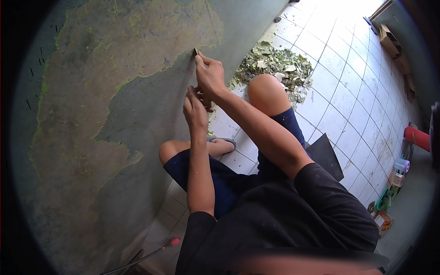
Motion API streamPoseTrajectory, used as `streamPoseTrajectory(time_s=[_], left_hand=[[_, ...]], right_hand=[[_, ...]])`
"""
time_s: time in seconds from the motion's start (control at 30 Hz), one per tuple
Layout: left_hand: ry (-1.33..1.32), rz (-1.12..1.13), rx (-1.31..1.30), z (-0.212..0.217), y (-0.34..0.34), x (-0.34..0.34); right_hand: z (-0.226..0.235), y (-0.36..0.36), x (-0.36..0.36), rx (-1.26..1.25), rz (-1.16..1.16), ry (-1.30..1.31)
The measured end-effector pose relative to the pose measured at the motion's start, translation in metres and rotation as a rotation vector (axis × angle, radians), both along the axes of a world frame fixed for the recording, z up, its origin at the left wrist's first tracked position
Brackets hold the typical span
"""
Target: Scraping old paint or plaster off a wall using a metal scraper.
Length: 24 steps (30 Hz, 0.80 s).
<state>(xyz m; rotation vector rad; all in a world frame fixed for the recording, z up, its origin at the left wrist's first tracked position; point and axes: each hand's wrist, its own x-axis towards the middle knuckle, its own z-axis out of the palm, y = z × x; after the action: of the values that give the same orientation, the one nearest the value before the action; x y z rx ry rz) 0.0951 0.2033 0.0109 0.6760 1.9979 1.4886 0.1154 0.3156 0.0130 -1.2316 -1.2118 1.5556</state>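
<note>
My right hand grips a scraper; only its thin blade shows past the fingertips. The blade meets the grey-green wall at the ragged lower border of a bare tan patch. Yellow-green traces run along parts of that border. My left hand is just below the right one, close against its heel, with curled fingers. What the left fingers close on is hidden, as is the scraper's handle.
A heap of paint flakes lies on the white tiled floor beside my knee. A dark flat panel is at my right. Along the right wall are a red cylinder, small containers and cardboard boxes. A red-tipped rod is at lower left.
</note>
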Motion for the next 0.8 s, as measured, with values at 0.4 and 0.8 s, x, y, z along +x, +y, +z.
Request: streamPoseTrajectory(time_s=[0.4, 0.8], left_hand=[[0.431, 0.172, -0.106, 0.039, 0.022, 0.032], [0.554, 0.144, -0.177, 0.058, 0.028, 0.030]], right_hand=[[-0.009, 0.008, -0.011, -0.005, 0.012, 0.012], [0.000, 0.012, -0.008, -0.095, 0.019, -0.027]])
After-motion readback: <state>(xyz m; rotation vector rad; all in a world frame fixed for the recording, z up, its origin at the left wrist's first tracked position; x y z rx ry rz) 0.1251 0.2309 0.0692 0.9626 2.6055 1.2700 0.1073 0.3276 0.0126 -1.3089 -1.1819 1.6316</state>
